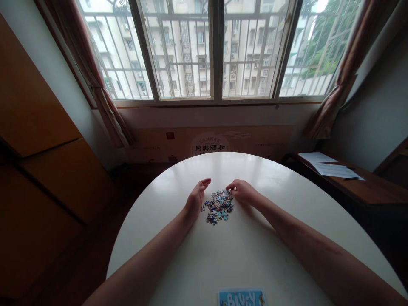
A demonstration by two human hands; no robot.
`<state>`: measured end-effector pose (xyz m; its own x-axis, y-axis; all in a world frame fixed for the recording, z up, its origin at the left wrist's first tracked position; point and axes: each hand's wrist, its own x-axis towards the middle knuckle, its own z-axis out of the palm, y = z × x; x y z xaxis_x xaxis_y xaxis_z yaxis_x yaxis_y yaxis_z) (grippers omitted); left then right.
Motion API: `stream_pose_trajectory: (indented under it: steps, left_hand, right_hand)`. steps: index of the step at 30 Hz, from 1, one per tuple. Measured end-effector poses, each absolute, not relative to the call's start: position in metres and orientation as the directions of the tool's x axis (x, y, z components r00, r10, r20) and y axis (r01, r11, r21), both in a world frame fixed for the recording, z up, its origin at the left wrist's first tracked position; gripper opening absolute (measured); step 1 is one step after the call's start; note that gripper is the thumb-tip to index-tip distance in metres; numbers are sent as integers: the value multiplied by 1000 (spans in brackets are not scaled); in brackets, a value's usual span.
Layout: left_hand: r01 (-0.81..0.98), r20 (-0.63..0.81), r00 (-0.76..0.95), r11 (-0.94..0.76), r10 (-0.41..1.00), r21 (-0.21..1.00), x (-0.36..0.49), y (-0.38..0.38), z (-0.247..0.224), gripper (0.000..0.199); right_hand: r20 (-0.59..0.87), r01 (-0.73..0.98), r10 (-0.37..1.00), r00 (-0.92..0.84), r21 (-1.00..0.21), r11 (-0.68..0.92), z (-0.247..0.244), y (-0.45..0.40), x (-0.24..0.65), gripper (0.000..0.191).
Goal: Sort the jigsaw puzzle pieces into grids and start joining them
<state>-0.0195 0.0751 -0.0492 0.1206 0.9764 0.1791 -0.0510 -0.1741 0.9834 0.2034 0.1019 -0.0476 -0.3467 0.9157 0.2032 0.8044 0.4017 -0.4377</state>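
A loose pile of small multicoloured puzzle pieces [219, 206] lies on the white round table [248, 250]. Along the pile's left edge my left hand [196, 197] rests on its side, fingers stretched toward the far side and nothing visible in it. My right hand [242, 191] is at the pile's upper right, fingers curled and fingertips touching the edge pieces; whether a piece is pinched there is too small to tell. At the near edge of the view lies a blue box or card [241, 297] with "BLUEY" lettering, partly cut off.
A brown side table [379, 189] with paper sheets [334, 170] and dark pens stands at the right. Behind the round table are a printed cardboard panel [242, 140] and barred windows with curtains [102, 97]. Wooden cabinets [38, 106] stand at the left.
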Motion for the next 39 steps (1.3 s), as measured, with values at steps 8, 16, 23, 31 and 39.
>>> stream_pose_trajectory:
  steps: [8, 16, 23, 31, 39]
  left_hand:
    - [3, 195, 289, -205, 937, 979, -9, 69, -51, 58]
    - [-75, 182, 260, -168, 948, 983, -12, 69, -44, 51]
    - [575, 358, 469, -587, 807, 569, -47, 62, -11, 21]
    - [541, 170, 746, -734, 644, 411, -58, 54, -2, 21]
    - [544, 157, 758, -746, 633, 384, -54, 56, -7, 17]
  right_hand:
    - [216, 763, 875, -433, -429, 483, -52, 102, 188, 44]
    - [312, 740, 871, -379, -464, 488, -53, 98, 194, 41]
    - [409, 705, 851, -329, -493, 509, -55, 94, 206, 32]
    - [522, 668, 808, -271, -502, 549, -67, 91, 204, 30]
    - [582, 649, 773, -252, -491, 581, -74, 91, 201, 27]
